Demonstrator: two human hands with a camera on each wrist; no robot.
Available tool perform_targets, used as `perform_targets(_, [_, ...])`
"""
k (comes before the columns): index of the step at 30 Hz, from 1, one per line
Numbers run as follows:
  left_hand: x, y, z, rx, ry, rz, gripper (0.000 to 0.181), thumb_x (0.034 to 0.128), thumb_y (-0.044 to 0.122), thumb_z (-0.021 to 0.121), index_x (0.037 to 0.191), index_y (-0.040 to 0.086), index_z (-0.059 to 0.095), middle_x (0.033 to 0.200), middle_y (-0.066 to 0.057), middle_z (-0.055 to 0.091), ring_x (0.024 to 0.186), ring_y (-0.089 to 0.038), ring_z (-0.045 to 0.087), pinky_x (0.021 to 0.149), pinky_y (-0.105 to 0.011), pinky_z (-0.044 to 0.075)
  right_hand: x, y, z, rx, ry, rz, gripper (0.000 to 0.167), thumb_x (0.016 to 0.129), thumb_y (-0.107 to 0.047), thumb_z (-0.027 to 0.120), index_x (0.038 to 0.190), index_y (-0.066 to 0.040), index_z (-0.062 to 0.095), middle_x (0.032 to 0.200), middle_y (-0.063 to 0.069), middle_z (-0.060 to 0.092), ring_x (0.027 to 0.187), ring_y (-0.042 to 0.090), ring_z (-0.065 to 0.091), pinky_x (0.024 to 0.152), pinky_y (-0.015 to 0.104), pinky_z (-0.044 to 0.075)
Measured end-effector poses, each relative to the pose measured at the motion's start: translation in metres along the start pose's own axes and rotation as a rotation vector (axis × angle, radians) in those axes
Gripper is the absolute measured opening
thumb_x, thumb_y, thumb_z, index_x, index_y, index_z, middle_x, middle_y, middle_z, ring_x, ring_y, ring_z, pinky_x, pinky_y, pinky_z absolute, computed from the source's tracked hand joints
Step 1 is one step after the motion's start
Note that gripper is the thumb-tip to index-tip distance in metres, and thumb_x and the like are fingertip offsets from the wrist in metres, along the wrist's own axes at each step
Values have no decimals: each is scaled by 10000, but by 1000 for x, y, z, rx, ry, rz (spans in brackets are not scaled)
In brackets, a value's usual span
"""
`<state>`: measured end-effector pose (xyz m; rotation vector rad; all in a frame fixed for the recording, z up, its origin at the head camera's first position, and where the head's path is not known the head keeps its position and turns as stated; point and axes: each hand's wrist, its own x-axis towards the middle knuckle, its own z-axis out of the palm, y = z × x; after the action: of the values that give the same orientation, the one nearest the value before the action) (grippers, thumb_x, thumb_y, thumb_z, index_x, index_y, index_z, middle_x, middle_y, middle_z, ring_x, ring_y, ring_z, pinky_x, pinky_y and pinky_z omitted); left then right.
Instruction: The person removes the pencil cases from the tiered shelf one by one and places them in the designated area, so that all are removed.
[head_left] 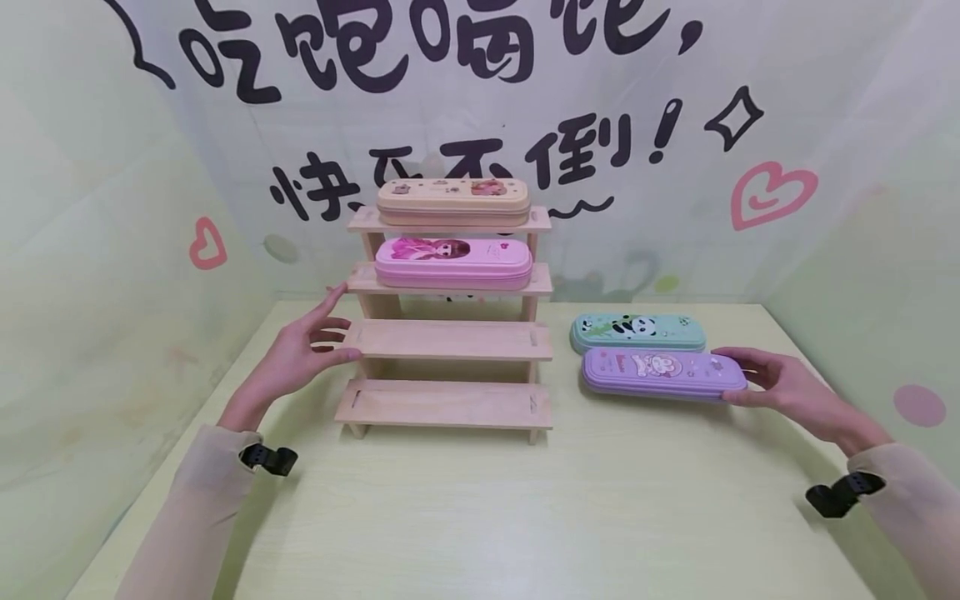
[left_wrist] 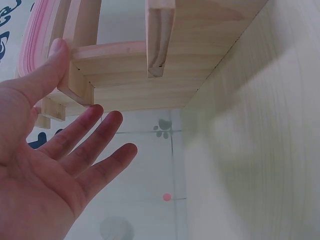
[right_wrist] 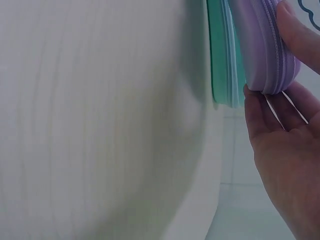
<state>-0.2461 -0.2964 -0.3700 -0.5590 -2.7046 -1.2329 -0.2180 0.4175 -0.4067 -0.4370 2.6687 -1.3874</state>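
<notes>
My right hand (head_left: pixel 795 392) grips the right end of a purple zip pencil case (head_left: pixel 663 373) with a cartoon print. The case's zipper side (right_wrist: pixel 270 45) shows between thumb and fingers in the right wrist view. Just behind it on the table lies a green panda pencil case (head_left: pixel 637 331). On the left, my left hand (head_left: pixel 300 350) rests against the left side of a stepped wooden rack (head_left: pixel 450 339), its fingers (left_wrist: pixel 102 170) spread and holding nothing. A pink pencil case (head_left: pixel 453 265) with a doll picture sits on the rack's second tier from the top, under a peach pencil case (head_left: pixel 453 202) on the top tier.
The rack's two lower tiers show bare wood, the lowest being a wide board (head_left: pixel 450 404). A pale wood-grain table (head_left: pixel 480 517) lies beneath everything. A printed white cloth (head_left: pixel 637 208) hangs behind, with more cloth at both sides.
</notes>
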Motion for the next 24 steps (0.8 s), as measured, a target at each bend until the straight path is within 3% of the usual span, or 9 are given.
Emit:
perform_targets(5, [-1, 0, -1, 2, 0, -7, 1052, 921, 231, 855, 1690, 414, 162, 1433, -230, 597, 1277, -392, 618, 1030, -499, 539, 5, 7, 1, -19, -21, 48, 696, 954, -145, 801, 1555, -15, 477, 1390, -101, 554, 1162, -78, 557, 903, 143, 532])
perform_targets(14, [-1, 1, 0, -6, -1, 0, 1050, 922, 219, 855, 1696, 390, 166, 1473, -238, 564, 1290, -401, 605, 1035, -522, 531, 13, 9, 4, -52, -64, 97, 768, 956, -200, 805, 1598, -21, 423, 1562, 217, 447, 1173, -80, 521, 914, 115, 505])
perform_targets(20, [1, 0, 0, -1, 0, -2, 1049, 922, 220, 854, 1694, 398, 166, 1473, -243, 563, 1288, -401, 607, 1036, -529, 534, 20, 8, 3, -118, -98, 106, 809, 947, -237, 816, 1607, -16, 403, 1584, 275, 420, 1381, 390, 477, 916, 63, 433])
perform_targets(21, [0, 0, 0, 1, 0, -3, 1049, 923, 222, 854, 1694, 399, 165, 1473, -244, 562, 1287, -401, 608, 1036, -524, 533, 21, 9, 3, -124, -100, 107, 812, 946, -240, 818, 1607, -15, 403, 1583, 276, 422, 1385, 383, 474, 919, 60, 427])
perform_targets(24, [0, 0, 0, 0, -2, -5, 1049, 922, 222, 854, 1693, 402, 166, 1476, -241, 561, 1287, -399, 608, 1036, -524, 533, 24, 13, 2, -134, -99, 98, 813, 938, -230, 828, 1600, -4, 412, 1559, 277, 451, 1297, 153, 540, 924, 69, 440])
